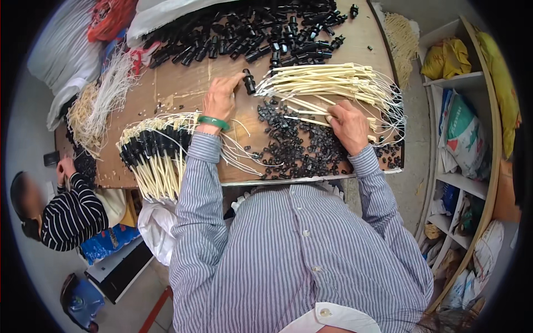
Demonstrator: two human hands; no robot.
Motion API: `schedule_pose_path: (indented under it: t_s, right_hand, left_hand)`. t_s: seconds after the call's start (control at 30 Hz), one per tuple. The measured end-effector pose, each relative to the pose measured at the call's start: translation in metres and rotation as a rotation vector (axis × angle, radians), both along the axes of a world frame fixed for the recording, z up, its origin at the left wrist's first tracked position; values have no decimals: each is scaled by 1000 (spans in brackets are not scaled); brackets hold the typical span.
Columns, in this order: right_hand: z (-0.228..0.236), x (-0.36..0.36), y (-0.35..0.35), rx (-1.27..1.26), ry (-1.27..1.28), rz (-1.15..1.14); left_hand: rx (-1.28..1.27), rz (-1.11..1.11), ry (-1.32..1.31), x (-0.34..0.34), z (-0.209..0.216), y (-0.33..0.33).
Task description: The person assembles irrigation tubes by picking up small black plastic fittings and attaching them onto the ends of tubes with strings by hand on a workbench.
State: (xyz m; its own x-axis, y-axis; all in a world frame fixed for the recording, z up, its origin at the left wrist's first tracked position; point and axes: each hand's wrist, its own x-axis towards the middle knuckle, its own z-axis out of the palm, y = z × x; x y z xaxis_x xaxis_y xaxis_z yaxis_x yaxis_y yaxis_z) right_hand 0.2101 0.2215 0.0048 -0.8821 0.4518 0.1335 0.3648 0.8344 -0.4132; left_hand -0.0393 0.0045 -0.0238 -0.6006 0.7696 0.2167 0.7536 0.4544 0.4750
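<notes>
My left hand [219, 99], a green band at its wrist, pinches a short black plastic fitting [249, 83] at its fingertips. Just right of that fitting lies a bundle of cream-coloured tubes [319, 80], with thin white wires looping off the right end. My right hand [351, 126] is closed over slender cream tubes below the bundle. One of them, a cream tube with a white tip [307, 120], points left from its fingers. Small black plastic parts [288, 144] lie loose between and below my hands.
Black fittings [244, 39] are heaped at the table's far side. Cream tubes fitted with black sleeves [158, 150] hang over the near left edge. Pale wires [105, 94] lie far left. A shelf unit [463, 186] stands right; a person in a striped top [75, 213] sits left.
</notes>
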Motion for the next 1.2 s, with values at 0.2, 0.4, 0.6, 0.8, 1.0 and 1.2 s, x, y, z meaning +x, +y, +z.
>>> schedule_pose_path:
  t_s: [0.2, 0.4, 0.6, 0.8, 1.0, 1.2]
  right_hand:
    - [5, -23, -4, 240, 259, 266]
    - [13, -23, -40, 33, 137, 263]
    - [10, -22, -50, -422, 197, 221]
    - [15, -22, -69, -39, 171, 349]
    - [36, -10, -26, 124, 32, 186]
    - [23, -24, -47, 293, 131, 237]
  left_hand:
    - [80, -118, 331, 16, 12, -9]
    - [-23, -46, 226, 19, 13, -10]
    - [130, -165, -129, 51, 16, -13]
    - [-46, -286, 122, 87, 29, 5]
    - [181, -132, 188, 81, 19, -9]
    - [167, -240, 342, 115, 58, 6]
